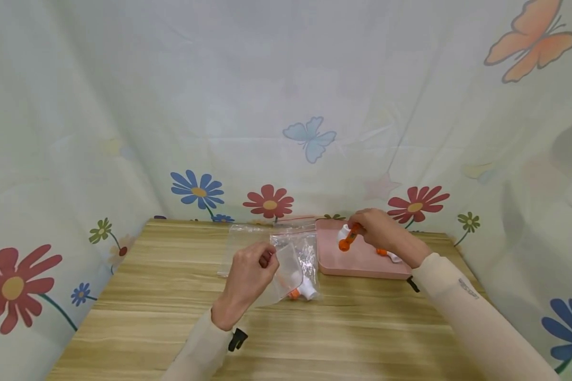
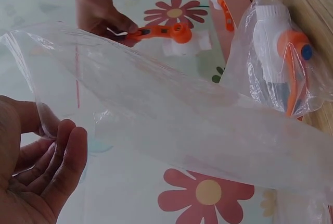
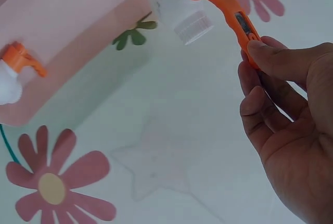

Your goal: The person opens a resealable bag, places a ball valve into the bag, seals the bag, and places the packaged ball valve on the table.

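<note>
My left hand point(image 1: 250, 272) pinches the edge of a clear plastic bag point(image 2: 171, 114), which hangs open-sided and looks empty. With thumb and fingers, my right hand point(image 1: 376, 227) grips the orange lever point(image 3: 237, 21) of a white plastic valve point(image 3: 179, 13), held above the pink tray point(image 1: 352, 264). Another white valve with an orange lever point(image 3: 18, 67) lies on the tray, partly behind my right forearm in the head view. Just beyond the left hand, a bagged valve point(image 2: 273, 41) rests on the table; its blue dot shows through the plastic.
Clear bags with red zip lines point(image 1: 295, 233) lie flat along the back of the wooden table point(image 1: 181, 296). A flower-printed curtain point(image 1: 267, 174) rises behind the table and at both sides. The tray stands at the back right.
</note>
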`<state>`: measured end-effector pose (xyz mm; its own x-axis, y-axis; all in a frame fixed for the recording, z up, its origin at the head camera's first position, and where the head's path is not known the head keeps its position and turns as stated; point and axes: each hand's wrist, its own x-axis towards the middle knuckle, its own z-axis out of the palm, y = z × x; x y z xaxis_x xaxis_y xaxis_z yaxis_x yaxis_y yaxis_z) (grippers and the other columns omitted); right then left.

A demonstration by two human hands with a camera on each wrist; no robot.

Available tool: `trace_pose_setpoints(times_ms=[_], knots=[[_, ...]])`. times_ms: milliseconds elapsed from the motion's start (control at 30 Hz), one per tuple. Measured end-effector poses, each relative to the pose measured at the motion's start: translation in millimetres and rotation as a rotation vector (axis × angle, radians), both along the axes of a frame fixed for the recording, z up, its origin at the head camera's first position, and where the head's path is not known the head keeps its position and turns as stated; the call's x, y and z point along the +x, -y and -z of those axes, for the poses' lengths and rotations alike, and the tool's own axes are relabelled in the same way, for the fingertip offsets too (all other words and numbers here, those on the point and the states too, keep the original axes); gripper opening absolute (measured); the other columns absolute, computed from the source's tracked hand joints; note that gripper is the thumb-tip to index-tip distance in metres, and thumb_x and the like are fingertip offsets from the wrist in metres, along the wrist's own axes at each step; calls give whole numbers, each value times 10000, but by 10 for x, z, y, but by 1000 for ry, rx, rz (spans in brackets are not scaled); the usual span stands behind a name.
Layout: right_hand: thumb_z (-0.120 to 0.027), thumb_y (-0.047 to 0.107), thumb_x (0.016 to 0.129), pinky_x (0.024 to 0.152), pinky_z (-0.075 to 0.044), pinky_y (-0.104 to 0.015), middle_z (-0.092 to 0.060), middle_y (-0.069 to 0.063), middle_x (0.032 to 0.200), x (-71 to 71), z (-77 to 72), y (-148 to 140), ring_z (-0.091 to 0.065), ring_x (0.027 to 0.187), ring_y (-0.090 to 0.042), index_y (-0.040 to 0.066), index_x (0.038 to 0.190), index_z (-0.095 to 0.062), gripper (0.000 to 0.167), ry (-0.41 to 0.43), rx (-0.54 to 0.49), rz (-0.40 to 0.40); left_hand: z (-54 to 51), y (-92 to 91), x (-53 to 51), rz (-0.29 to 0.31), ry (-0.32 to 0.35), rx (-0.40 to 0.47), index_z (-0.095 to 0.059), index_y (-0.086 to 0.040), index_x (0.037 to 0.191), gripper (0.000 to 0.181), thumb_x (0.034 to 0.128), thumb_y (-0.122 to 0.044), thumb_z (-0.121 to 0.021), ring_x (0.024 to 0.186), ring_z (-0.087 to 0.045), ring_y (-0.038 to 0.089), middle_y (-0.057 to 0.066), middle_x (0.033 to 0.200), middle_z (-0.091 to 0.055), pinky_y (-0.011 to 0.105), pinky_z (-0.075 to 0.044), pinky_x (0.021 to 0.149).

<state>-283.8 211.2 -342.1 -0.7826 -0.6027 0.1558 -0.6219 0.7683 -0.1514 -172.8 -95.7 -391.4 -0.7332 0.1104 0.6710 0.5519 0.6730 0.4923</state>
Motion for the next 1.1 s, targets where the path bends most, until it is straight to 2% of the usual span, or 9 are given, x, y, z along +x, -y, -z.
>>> trace_pose_setpoints(times_ms=[400, 667, 833, 1100], knots=[[-730, -39, 825, 732, -571, -356, -701, -15, 879, 376, -306, 117, -646, 818, -184, 68, 934, -732, 153, -179, -67, -138, 11, -23, -15, -8, 7, 6, -692, -51, 819, 61, 813, 10, -694, 570, -576, 66, 8, 677, -657, 170, -490, 542], [-755, -35, 802, 732, -571, -331, -690, 5, 879, 619, -521, 173, -639, 838, -167, 93, 903, -717, 167, -295, -110, -197, 19, -23, -14, -6, 25, 13, -685, -68, 821, 72, 818, 4, -686, 572, -574, 55, 3, 681, -655, 162, -493, 547], [-771, -71, 760, 728, -575, -334, -702, 5, 897, 751, -651, 203, -639, 852, -162, 92, 929, -719, 240, -378, -158, -269, 20, -27, -18, -10, 21, 13, -678, -82, 811, 77, 817, -6, -688, 570, -566, 46, -4, 673, -650, 151, -485, 540], [-791, -82, 719, 718, -581, -344, -714, -23, 923, 918, -792, 258, -647, 858, -184, 66, 976, -735, 301, -445, -230, -364, 8, -38, -20, -25, 35, 21, -692, -75, 817, 53, 822, -24, -675, 569, -576, 51, 5, 676, -659, 152, -485, 534]])
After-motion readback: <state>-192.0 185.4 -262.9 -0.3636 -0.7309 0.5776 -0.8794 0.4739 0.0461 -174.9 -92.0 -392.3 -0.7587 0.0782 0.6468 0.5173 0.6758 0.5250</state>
